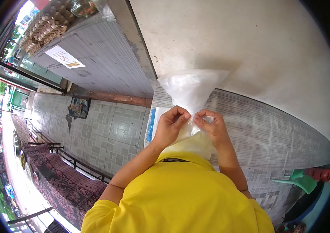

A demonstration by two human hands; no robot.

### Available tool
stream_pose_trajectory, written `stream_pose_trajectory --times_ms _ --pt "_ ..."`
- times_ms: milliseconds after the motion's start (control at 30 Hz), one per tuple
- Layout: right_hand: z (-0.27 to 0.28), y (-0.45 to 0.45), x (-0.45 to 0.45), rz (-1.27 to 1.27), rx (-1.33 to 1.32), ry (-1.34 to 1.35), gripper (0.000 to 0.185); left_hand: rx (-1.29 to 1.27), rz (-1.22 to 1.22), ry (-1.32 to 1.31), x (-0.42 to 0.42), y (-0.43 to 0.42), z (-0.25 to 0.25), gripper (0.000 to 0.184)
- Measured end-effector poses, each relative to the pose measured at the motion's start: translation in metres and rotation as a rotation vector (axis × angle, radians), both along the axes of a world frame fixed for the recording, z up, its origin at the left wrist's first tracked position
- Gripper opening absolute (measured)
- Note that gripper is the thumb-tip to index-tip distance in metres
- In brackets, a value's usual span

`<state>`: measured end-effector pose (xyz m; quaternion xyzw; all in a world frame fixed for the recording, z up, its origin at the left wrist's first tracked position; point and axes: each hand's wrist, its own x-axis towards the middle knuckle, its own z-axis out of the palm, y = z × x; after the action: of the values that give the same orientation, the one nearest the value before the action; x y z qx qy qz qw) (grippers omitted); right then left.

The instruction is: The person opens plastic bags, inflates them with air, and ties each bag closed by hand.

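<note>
A translucent white plastic bag (pixel 192 87) spreads out above my hands, against the pale wall. Its gathered lower part is pinched between the thumb and fingers of my left hand (pixel 174 121). My right hand (pixel 210 122) pinches the same bag just beside it, the fingertips of both hands close together. Below my hands, near my waist, more clear, yellowish plastic (pixel 190 143) hangs in front of my yellow shirt. A white and blue packet (pixel 152 124) lies to the left of my left hand on the grey striped surface (pixel 246 124).
Egg trays (pixel 48 29) and a glass jar (pixel 82 7) stand on a grey counter (pixel 98 54) at the upper left. A patterned cloth (pixel 60 174) covers a table at the lower left. A green plastic chair (pixel 305 181) is at the lower right. A mat (pixel 80 107) lies on the tiled floor.
</note>
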<state>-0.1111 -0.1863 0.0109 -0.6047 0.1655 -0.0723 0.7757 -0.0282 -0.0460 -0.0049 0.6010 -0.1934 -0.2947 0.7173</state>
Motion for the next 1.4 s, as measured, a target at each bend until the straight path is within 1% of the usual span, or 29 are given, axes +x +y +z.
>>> stream_pose_trajectory --times_ms 133,200,233,333,433,500,533,600,667,733,833,933,1000,1100,1200,1300,1400 --pt "-0.002 0.007 0.001 -0.005 0.176 -0.025 0.012 -0.080 0.057 0.012 -0.006 -0.002 0.001 0.008" --pt "-0.008 0.010 0.003 -0.024 0.290 -0.043 0.014 -0.117 0.076 0.015 -0.007 -0.003 0.000 0.010" --pt "-0.006 0.012 0.004 -0.034 0.290 -0.055 0.015 -0.135 0.086 0.018 -0.007 -0.003 0.000 0.011" --pt "-0.002 0.013 0.004 -0.053 0.308 -0.107 0.017 -0.060 0.132 -0.027 -0.009 -0.004 0.002 0.012" --pt "-0.006 0.011 0.003 -0.029 0.368 -0.165 0.016 -0.035 0.178 -0.156 -0.002 -0.004 -0.007 0.013" --pt "-0.005 0.008 0.004 0.002 0.415 -0.161 0.015 -0.114 0.171 -0.076 0.001 -0.005 -0.004 0.012" --pt "-0.003 0.007 0.004 -0.016 0.382 -0.132 0.015 -0.153 0.167 -0.036 0.002 -0.005 -0.003 0.011" --pt "0.003 0.006 0.003 -0.050 0.316 -0.075 0.014 -0.149 0.116 -0.004 0.004 -0.004 -0.003 0.011" --pt "0.003 0.007 0.004 -0.065 0.352 -0.070 0.013 -0.115 0.065 0.046 0.003 -0.004 0.003 0.012" --pt "0.004 0.008 0.004 -0.075 0.375 -0.066 0.012 -0.051 0.014 0.112 -0.001 -0.005 0.022 0.011" --pt "0.007 0.009 0.004 -0.080 0.398 -0.068 0.011 -0.002 -0.073 0.044 -0.002 -0.003 0.025 0.010" --pt "0.002 0.010 0.003 -0.090 0.420 -0.096 0.014 0.037 -0.018 0.016 -0.003 -0.003 0.021 0.010" --pt "-0.005 0.009 0.004 -0.093 0.411 -0.117 0.018 0.014 0.002 0.040 -0.005 -0.005 0.022 0.012" --pt "-0.011 0.013 0.005 -0.186 0.434 -0.080 0.024 0.005 0.026 0.055 -0.006 -0.007 0.022 0.015" --pt "0.004 0.010 0.004 -0.163 0.579 -0.072 0.021 0.008 0.049 0.057 -0.006 -0.006 0.023 0.019" --pt "0.005 0.004 0.001 -0.056 0.409 -0.126 0.013 0.031 0.077 0.010 -0.005 -0.006 0.021 0.023" --pt "0.008 0.004 0.001 -0.024 0.376 -0.137 0.008 0.036 0.078 0.008 -0.003 -0.006 0.015 0.024"
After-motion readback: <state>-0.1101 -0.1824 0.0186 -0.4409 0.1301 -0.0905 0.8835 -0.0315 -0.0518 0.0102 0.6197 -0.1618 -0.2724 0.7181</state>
